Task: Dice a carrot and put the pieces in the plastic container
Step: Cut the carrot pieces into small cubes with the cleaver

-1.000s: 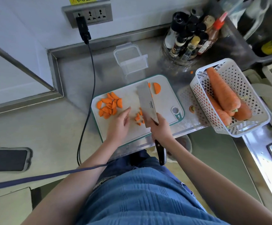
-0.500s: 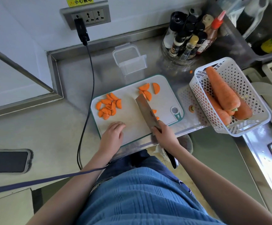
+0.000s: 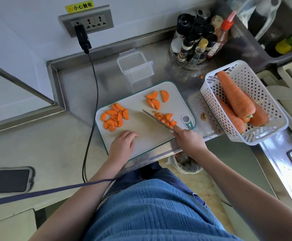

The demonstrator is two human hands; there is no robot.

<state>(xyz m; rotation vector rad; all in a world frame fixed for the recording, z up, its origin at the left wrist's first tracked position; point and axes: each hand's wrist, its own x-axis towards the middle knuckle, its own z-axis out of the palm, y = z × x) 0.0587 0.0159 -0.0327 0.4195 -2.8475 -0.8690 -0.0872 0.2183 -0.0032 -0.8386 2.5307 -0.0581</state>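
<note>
A white cutting board lies on the steel counter. On its left sits a heap of carrot half-slices; a few bigger half-slices lie at the back. Small diced carrot pieces are gathered by the knife blade, which lies low and slanted on the board. My right hand grips the knife handle at the board's front right. My left hand rests on the board's front edge with fingers loosely curled, holding nothing. The clear plastic container stands behind the board.
A white perforated basket with whole carrots stands at the right. A jar of sauce bottles is at the back. A black cable runs from the wall socket past the board's left. A phone lies at far left.
The knife has swung down and right, pushing the diced pieces toward the board's right side. My left hand pulled back from the pieces to the board's front edge.
</note>
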